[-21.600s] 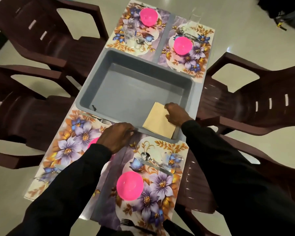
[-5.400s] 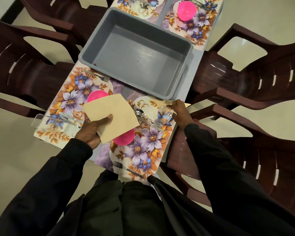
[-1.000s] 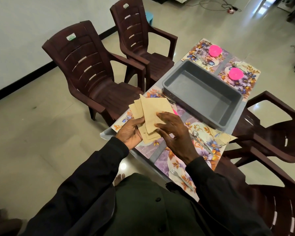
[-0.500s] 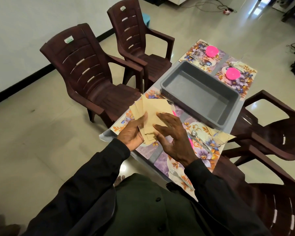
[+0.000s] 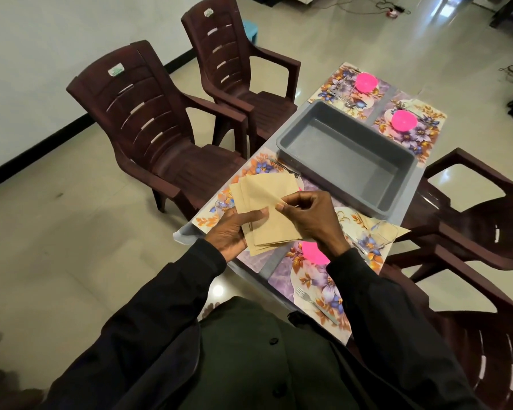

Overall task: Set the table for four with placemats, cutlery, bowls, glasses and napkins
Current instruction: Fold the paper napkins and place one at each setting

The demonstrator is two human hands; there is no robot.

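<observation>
Tan napkins (image 5: 264, 208) are lying fanned in the left hand (image 5: 230, 232), thumb clamping them, while the right hand (image 5: 311, 220) is pinching the top sheet's edge; slow peeling should free just one

We count four chairs (image 5: 160, 137) (image 5: 228, 54) (image 5: 486, 220) (image 5: 492, 350): two on the left and two on the right. We count four placemats (image 5: 332, 84) (image 5: 421, 137) (image 5: 258, 167) (image 5: 314, 279). We count three pink bowls (image 5: 366, 81) (image 5: 404, 119) (image 5: 310, 253) in plain view. We count one gray tub (image 5: 347, 152). We count two glasses (image 5: 384, 233) (image 5: 342, 90) that show clearly, and two forks (image 5: 307, 295) (image 5: 282, 167). We count one single napkin (image 5: 400, 229). The fanned napkins (image 5: 267, 208) number several; we cannot tell the exact count of sheets. We count two hands, the left hand (image 5: 228, 229) and the right hand (image 5: 308, 214).
</observation>
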